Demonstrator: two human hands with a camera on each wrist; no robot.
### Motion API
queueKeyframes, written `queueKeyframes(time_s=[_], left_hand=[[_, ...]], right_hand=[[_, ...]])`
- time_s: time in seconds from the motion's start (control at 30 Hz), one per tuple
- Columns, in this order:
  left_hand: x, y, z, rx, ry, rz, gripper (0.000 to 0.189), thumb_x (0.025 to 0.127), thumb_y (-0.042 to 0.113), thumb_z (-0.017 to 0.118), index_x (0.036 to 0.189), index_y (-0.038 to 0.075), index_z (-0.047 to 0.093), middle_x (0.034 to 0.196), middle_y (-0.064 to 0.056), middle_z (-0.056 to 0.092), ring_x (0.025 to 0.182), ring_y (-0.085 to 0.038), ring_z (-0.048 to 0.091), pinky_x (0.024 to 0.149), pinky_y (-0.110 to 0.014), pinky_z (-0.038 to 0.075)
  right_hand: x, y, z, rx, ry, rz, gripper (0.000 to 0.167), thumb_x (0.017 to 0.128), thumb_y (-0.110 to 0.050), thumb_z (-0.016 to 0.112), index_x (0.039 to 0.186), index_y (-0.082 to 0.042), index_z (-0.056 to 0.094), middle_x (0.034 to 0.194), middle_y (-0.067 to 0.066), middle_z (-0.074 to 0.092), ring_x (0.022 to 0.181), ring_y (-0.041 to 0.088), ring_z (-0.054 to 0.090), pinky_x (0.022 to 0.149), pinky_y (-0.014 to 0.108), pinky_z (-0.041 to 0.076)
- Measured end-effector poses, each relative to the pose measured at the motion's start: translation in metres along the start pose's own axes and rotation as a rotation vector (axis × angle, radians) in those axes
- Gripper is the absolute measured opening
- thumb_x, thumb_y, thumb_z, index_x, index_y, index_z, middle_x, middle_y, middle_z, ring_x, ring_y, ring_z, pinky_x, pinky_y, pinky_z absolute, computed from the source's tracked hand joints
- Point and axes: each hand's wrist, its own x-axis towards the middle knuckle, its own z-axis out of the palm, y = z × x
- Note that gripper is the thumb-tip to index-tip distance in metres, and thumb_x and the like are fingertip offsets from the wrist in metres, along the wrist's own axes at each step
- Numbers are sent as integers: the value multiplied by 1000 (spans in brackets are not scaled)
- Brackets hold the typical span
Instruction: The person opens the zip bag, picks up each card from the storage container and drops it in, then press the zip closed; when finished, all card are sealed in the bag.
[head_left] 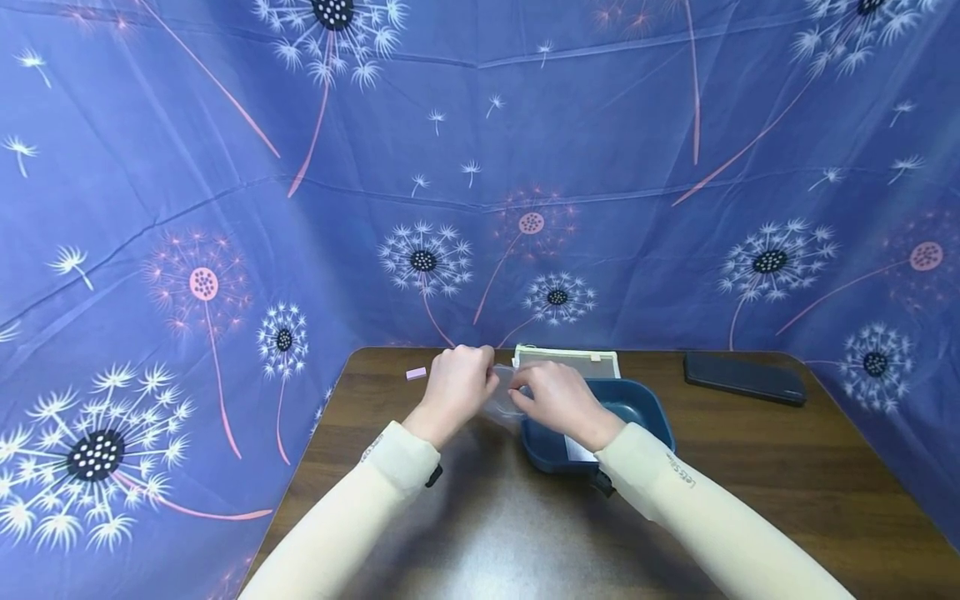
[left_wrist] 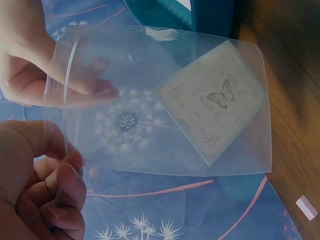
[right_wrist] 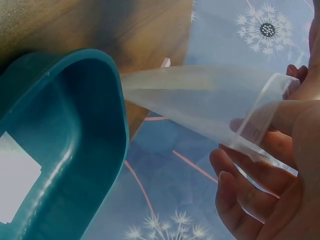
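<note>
The left hand (head_left: 459, 383) and right hand (head_left: 562, 400) both pinch a clear bag (left_wrist: 145, 112) by its zip edge, just left of the tub (head_left: 662, 423); this grip probably keeps the bag spread, the card (left_wrist: 212, 102) seemingly inside, away from the zip.

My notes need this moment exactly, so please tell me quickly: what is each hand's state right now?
Left hand: closed, pinching the clear rectangular plastic zip bag at its edge.
Right hand: holding the same bag near its opening.
</note>
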Motion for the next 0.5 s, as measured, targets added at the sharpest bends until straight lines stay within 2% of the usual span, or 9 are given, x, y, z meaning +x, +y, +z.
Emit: queueKeyframes(time_s=[0.33, 0.5], left_hand=[[-1, -3, 0, -68, -4, -4, 24, 85, 10, 75, 71, 18, 58, 59, 6, 52, 50, -17, 50, 50, -38, 45], [-1, -4, -1, -74, -9, -21, 22, 85, 12, 76, 70, 18, 61, 59, 7, 54, 51, -18, 50, 50, -39, 45]], right_hand=[[-12, 4, -18, 30, 9, -9, 12, 95, -20, 76, 104, -16, 81, 98, -3, 76, 75, 10, 67, 67, 31, 55], [-16, 7, -29, 47, 23, -4, 13, 95, -19, 75, 107, -15, 80, 98, -2, 77, 65, 8, 59, 57, 29, 50]])
